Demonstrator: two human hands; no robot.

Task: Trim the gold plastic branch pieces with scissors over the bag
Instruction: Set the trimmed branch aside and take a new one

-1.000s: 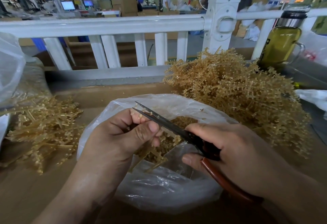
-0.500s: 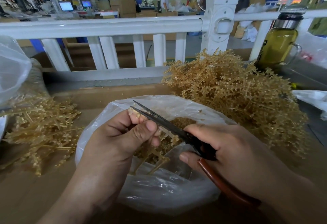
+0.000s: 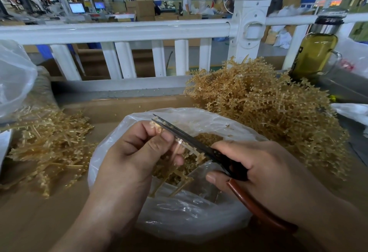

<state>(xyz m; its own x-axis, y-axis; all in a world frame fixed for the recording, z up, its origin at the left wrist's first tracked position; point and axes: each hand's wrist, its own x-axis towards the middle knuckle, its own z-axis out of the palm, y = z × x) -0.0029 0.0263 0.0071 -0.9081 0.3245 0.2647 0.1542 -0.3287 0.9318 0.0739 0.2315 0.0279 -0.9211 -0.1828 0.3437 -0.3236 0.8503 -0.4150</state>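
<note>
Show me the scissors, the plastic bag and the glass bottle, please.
scissors point(image 3: 191, 141), head view, on the black blades.
plastic bag point(image 3: 189, 218), head view, on its near outer wall.
glass bottle point(image 3: 315, 52), head view, on its yellow-green body.

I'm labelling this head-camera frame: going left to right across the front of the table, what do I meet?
From the left: smaller pile of gold branch pieces → left hand → scissors → right hand. The bag and the bigger pile overlap these, so they are left out.
</note>
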